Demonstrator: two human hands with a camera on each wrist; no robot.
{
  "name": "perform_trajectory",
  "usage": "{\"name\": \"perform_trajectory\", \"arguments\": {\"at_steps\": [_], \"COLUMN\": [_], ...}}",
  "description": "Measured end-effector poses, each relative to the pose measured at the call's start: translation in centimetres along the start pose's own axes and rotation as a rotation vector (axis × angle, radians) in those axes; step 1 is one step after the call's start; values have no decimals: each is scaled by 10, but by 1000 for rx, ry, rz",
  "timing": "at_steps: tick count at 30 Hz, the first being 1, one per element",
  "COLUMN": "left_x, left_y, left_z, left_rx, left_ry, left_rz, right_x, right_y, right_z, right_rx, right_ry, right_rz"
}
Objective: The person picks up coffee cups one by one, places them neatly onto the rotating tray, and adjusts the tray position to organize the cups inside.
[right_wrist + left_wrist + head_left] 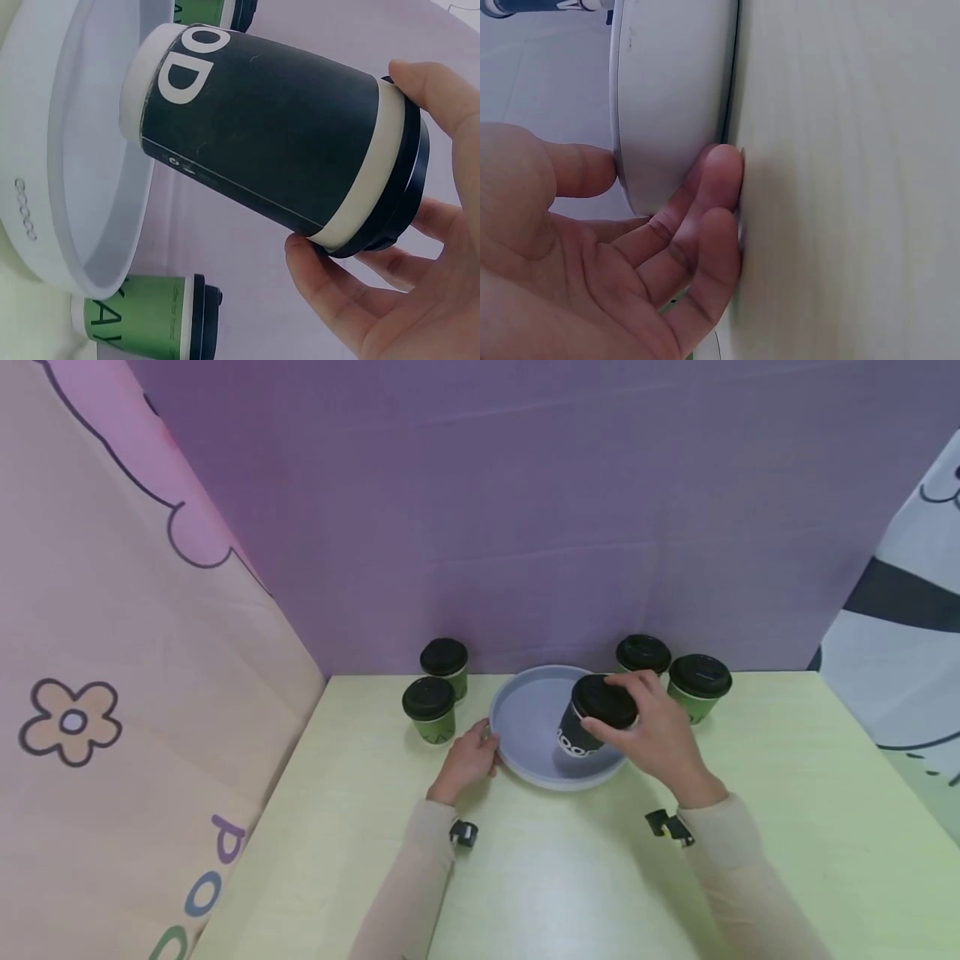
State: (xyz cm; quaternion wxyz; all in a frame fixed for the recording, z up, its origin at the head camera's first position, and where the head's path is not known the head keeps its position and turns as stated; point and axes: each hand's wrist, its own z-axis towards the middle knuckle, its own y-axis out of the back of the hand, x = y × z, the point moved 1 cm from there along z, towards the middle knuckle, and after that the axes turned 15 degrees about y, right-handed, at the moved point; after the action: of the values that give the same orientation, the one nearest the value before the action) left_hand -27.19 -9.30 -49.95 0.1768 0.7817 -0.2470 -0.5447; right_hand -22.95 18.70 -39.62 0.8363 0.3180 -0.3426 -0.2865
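My right hand (660,731) grips a dark paper coffee cup (577,732) around its black lid, thumb and fingers on opposite sides. In the right wrist view this cup (262,127) shows white lettering and a pale base. It is tilted and overlaps the inside of a round grey tray (525,718) with a raised rim. At the tray's near left side, my left hand (468,760) holds the edge. The left wrist view shows its thumb (585,171) at the rim and the other fingers (720,176) curled against the outer wall, low by the table.
Two green cups with black lids, a nearer one (433,727) and a farther one (450,681), stand left of the tray. Two more, one behind (643,656) and one at right (693,700), stand beyond my right hand. A purple backdrop (480,527) rises behind the table (540,877).
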Motion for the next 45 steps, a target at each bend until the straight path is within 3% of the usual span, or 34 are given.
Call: {"name": "perform_trajectory", "arguments": {"at_steps": [21, 45], "left_x": [1, 1], "left_y": [1, 2], "left_z": [0, -1], "left_rx": [31, 27], "left_ry": [2, -15], "left_rz": [-16, 0], "right_x": [10, 11], "right_y": [-25, -53], "right_z": [16, 19], "right_rx": [2, 110], "right_ry": [96, 99], "right_rz": [-15, -4]}}
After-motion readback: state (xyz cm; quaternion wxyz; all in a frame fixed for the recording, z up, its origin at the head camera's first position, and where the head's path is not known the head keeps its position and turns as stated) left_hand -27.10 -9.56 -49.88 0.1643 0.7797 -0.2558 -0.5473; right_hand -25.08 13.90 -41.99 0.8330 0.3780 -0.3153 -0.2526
